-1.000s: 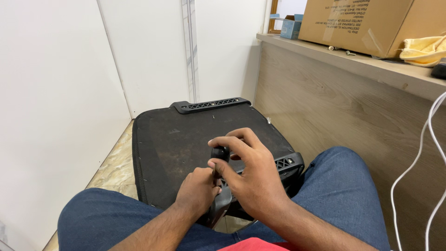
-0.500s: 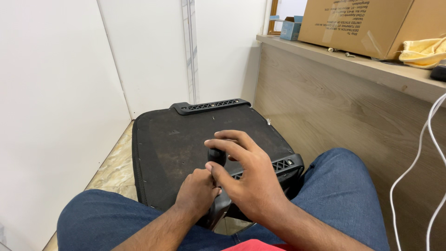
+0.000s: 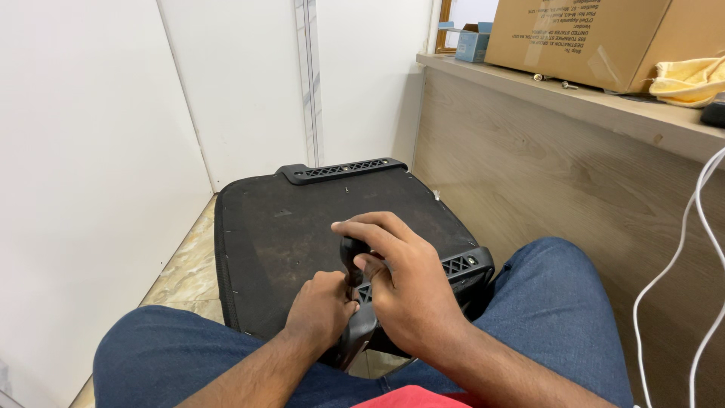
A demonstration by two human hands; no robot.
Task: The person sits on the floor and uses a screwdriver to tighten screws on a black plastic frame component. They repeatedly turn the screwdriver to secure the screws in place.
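A black padded chair seat (image 3: 302, 227), lying upturned on the floor between my knees, fills the middle of the head view. A black lever or handle piece (image 3: 353, 253) stands up from its near edge beside a ribbed plastic bracket (image 3: 461, 264). My left hand (image 3: 321, 311) is curled against the lower part of that black piece. My right hand (image 3: 404, 291) wraps over its top, fingers bent around it. The piece's lower end (image 3: 361, 332) shows below my hands.
White wall panels rise on the left and behind. A wooden desk side (image 3: 544, 174) stands on the right, with a cardboard box (image 3: 574, 38) and a yellow cloth (image 3: 691, 79) on top. White cables (image 3: 702, 227) hang at the far right. Marble floor (image 3: 185, 264) shows at left.
Both hands stay on the black piece; my right fingers have shifted slightly, closing more over its top. The seat has not moved.
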